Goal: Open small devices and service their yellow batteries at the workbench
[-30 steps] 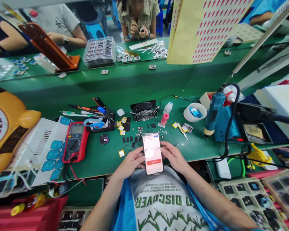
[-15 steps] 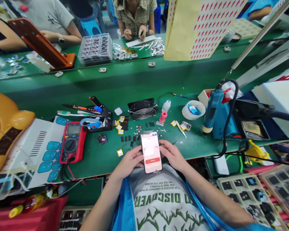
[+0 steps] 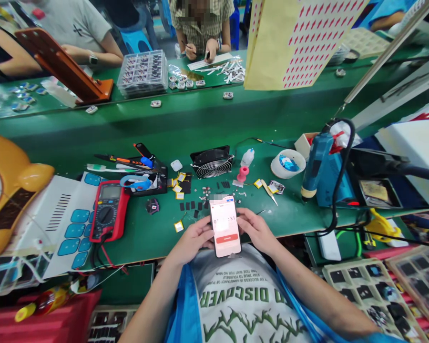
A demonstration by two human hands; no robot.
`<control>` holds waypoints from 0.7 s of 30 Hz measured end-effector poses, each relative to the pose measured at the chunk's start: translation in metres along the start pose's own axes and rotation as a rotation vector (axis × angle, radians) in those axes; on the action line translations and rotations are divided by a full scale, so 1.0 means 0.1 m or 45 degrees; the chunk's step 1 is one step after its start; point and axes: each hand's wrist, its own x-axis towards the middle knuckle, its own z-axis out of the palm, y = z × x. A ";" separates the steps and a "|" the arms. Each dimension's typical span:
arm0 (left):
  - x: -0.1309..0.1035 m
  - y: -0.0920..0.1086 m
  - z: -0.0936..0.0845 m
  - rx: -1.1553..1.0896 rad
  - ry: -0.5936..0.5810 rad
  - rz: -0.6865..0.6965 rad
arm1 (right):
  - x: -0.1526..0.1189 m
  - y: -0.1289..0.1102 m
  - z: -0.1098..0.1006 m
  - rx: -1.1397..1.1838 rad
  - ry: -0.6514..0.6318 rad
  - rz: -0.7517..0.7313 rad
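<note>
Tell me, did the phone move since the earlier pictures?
No, not noticeably: the phone keeps about the same place on the near side of the black fan. The whole view just shifted a little.

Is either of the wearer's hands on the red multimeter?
No, the left hand and right hand are both on the phone, and the red multimeter sits well to their left.

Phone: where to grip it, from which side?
I'd take the phone by its two long edges, one hand from each side, where the left hand and right hand are. It's a slim slab, screen facing the wearer; edge grips should leave that uncovered.
</note>
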 end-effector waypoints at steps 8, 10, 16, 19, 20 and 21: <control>0.01 -0.01 0.01 0.019 -0.023 0.023 | 0.00 0.03 -0.01 -0.021 0.008 0.002; 0.01 -0.01 0.02 0.016 -0.005 0.007 | 0.00 0.04 -0.01 -0.009 -0.003 0.000; -0.01 0.03 0.05 0.022 0.041 -0.023 | 0.02 0.05 -0.01 0.020 -0.007 -0.019; -0.01 0.04 0.05 0.022 0.045 -0.034 | 0.02 0.05 -0.01 0.030 -0.012 -0.015; -0.01 0.05 0.05 0.020 0.042 -0.037 | 0.02 0.04 0.00 0.032 -0.013 -0.011; -0.01 0.05 0.05 0.019 0.040 -0.038 | 0.02 0.04 0.00 0.032 -0.012 -0.011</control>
